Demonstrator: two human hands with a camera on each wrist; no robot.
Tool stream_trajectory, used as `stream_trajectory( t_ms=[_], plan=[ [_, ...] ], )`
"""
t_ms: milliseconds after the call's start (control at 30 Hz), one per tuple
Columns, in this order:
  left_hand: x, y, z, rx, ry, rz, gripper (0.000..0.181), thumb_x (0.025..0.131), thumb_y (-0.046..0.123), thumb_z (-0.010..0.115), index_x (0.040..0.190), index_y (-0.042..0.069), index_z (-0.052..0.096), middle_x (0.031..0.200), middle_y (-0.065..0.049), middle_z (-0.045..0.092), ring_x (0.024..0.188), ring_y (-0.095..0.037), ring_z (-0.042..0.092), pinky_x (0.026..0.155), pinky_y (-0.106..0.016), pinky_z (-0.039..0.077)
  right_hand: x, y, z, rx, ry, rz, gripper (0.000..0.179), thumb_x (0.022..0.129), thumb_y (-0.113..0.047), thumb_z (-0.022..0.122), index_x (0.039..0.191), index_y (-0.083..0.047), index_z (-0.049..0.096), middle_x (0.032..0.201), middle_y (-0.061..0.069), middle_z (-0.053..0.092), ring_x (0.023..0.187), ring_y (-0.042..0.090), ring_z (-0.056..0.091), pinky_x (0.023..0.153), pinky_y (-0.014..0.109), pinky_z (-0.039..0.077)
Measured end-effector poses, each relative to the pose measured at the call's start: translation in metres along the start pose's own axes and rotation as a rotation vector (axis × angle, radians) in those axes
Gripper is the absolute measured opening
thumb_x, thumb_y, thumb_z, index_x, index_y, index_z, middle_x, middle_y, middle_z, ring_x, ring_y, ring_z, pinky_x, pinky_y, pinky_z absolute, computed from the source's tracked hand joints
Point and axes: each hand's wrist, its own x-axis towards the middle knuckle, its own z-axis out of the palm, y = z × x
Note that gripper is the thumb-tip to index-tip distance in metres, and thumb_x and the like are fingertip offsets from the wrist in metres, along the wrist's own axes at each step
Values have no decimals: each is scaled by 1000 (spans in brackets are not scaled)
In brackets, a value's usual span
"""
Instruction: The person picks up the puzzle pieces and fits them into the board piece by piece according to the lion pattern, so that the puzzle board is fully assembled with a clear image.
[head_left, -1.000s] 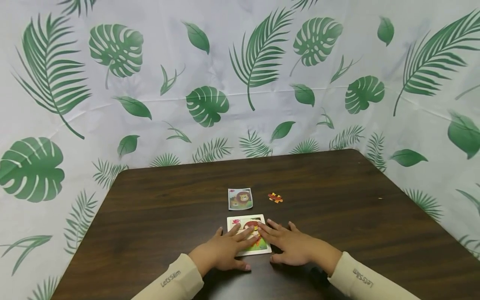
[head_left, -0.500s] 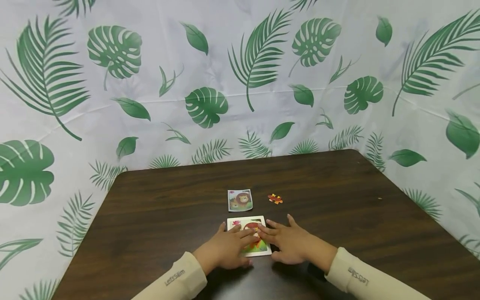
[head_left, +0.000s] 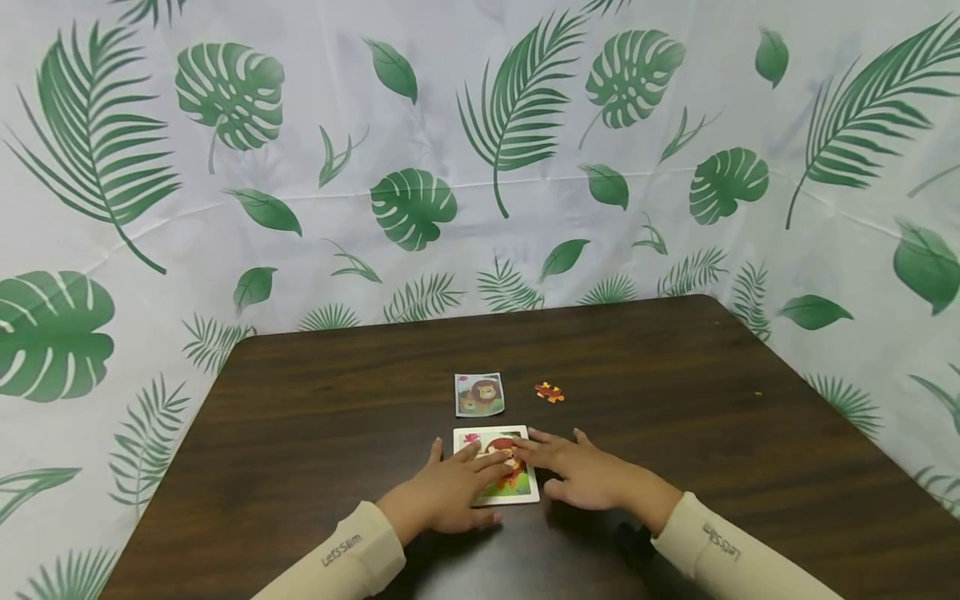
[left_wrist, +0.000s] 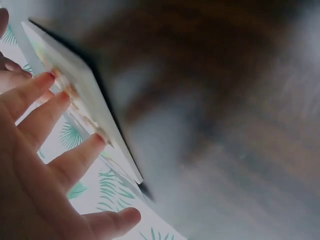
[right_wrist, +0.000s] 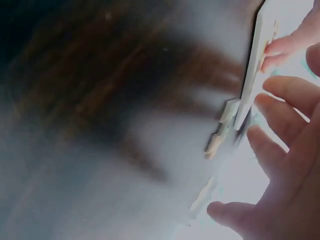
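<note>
A small jigsaw puzzle (head_left: 517, 487) in a white-bordered tray lies flat near the front of the table, showing a lion picture. My left hand (head_left: 450, 492) spreads its fingers over the puzzle's left and middle part, fingertips on its face, thumb out below the front edge. From the other side, my right hand (head_left: 588, 477) reaches over the right border, its extended fingertips on the puzzle near the lion's head. Both hands hide part of the picture. In the left wrist view, three fingers (left_wrist: 82, 155) reach the puzzle's surface; the right wrist view shows the tray's white side (right_wrist: 252, 65).
Behind the puzzle lies a card (head_left: 480, 395) with a similar lion picture. One loose orange-and-red jigsaw piece (head_left: 550, 392) sits to the card's right. The dark wooden table (head_left: 337, 392) meets a leaf-print curtain (head_left: 420, 100) at the back and sides.
My right hand's fingers have drawn closer together and shifted slightly over the puzzle's right side. The left hand stays almost in place on the puzzle. The card and loose piece have not moved.
</note>
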Motion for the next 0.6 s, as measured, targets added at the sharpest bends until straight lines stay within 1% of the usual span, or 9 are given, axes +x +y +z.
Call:
stream_trajectory(
  t_ms=[100, 233, 333, 433, 600],
  plan=[
    [0, 0, 2, -4, 10, 0, 66, 86, 56, 51, 144, 30, 33, 149, 11, 25, 135, -28, 24, 96, -69, 15, 0, -3, 0, -14, 2, -22, 59, 88, -25, 52, 144, -20, 33, 148, -3, 28, 138, 25, 15, 94, 73, 7],
    [-1, -1, 4, 8, 11, -17, 66, 86, 56, 52, 144, 31, 33, 150, 7, 24, 136, -26, 22, 96, -69, 15, 1, -10, 2, -63, -65, -6, 62, 89, -33, 49, 146, -20, 27, 151, -3, 19, 138, 23, 13, 94, 72, 6],
    [-1, -1, 5, 30, 17, -28, 64, 86, 57, 51, 143, 32, 34, 149, 7, 25, 136, -25, 22, 96, -69, 14, 1, -13, 3, -110, -97, 21, 64, 90, -37, 46, 147, -19, 24, 152, -2, 16, 138, 23, 12, 95, 71, 6],
    [1, -1, 6, 53, 23, -34, 62, 87, 55, 51, 142, 34, 35, 149, 7, 26, 135, -23, 23, 96, -68, 14, 2, -15, 3, -151, -101, 39, 63, 90, -38, 44, 147, -18, 26, 152, -1, 17, 138, 23, 12, 96, 70, 5],
    [4, 0, 5, 102, 34, -42, 58, 87, 51, 54, 141, 35, 37, 147, 10, 29, 133, -22, 30, 96, -68, 15, 6, -19, -2, -178, -76, 54, 56, 89, -35, 42, 142, -17, 38, 147, 1, 28, 137, 21, 17, 96, 70, 2]
  ],
)
